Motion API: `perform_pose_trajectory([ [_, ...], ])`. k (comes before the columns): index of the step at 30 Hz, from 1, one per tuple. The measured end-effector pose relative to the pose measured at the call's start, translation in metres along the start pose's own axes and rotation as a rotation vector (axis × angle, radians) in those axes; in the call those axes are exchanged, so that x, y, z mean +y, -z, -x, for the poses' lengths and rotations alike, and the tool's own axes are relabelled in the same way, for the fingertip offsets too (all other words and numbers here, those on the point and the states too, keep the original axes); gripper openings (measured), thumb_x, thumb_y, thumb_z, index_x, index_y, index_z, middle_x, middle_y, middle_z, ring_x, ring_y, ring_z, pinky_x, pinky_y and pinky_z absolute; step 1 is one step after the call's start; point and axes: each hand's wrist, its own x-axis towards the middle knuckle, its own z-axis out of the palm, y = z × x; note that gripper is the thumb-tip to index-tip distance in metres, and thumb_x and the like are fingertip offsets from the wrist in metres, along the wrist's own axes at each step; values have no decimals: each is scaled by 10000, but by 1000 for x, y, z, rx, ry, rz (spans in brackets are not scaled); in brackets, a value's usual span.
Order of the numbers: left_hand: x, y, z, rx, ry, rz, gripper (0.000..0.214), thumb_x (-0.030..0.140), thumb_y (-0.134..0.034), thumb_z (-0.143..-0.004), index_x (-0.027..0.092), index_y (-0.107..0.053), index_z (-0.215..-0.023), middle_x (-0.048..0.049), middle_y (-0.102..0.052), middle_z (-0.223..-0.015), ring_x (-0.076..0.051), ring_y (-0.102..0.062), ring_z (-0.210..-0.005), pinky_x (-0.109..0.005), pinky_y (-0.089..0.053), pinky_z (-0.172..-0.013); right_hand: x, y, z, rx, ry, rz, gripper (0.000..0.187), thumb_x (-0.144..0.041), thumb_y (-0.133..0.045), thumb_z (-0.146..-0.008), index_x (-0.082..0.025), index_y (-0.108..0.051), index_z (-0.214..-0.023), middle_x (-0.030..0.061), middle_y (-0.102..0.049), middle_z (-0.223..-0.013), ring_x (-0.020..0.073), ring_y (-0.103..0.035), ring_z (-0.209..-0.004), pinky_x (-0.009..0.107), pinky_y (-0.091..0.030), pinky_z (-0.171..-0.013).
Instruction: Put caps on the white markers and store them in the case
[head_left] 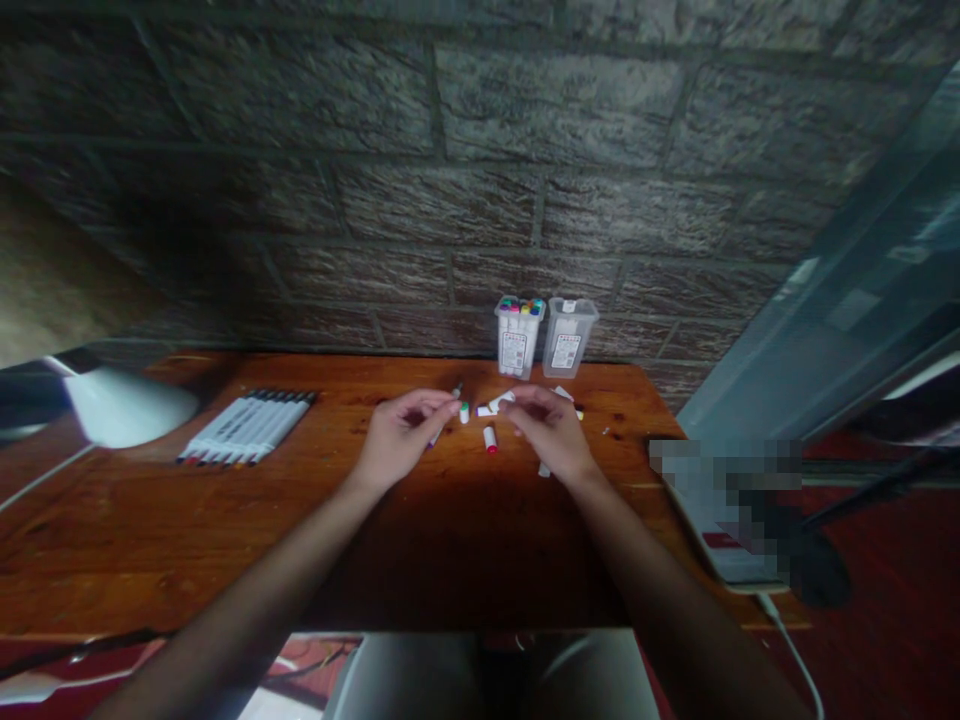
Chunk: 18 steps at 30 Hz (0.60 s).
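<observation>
My left hand [397, 438] is closed, thumb and forefinger pinched on a slim marker [436, 438] with a purple end low and a grey tip above the fingers. My right hand [553, 432] pinches a small white marker cap [501, 401] between thumb and forefinger. Between the hands, a white cap with a green end [464, 413] stands near my left fingertips. A white cap with a red end [490, 440] lies closer to me. Just beside the pinched cap lies a white piece with a purple end [484, 411]. More small white pieces are partly hidden behind my right hand.
At the wall, a clear box of colored markers [517, 338] stands beside a second clear box [568, 340]. A row of white markers [246, 428] lies left on the wooden table [187, 540]. A lamp [127, 405] is far left; a partly blurred device [720, 520] sits at the right edge.
</observation>
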Motion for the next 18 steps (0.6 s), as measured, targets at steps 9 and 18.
perform_pose_trajectory([
  [9, -1, -4, 8, -198, -243, -211, 277, 334, -701, -814, 185, -733, -1044, -26, -714, -767, -92, -502, -545, -209, -419, -545, 1, -3, 4, -136, -35, -26, 271, -394, -753, -704, -215, -741, -907, 13, -719, -787, 103, -567, -545, 238, -477, -511],
  [18, -1, -4, 9, -157, -216, -259, 236, 340, -677, -829, 167, -750, -971, -41, -737, -768, -91, -515, -530, -202, -407, -516, -2, -1, 4, -185, -37, -9, 311, -414, -750, -713, -214, -756, -951, 9, -724, -776, 89, -539, -510, 228, -447, -493],
])
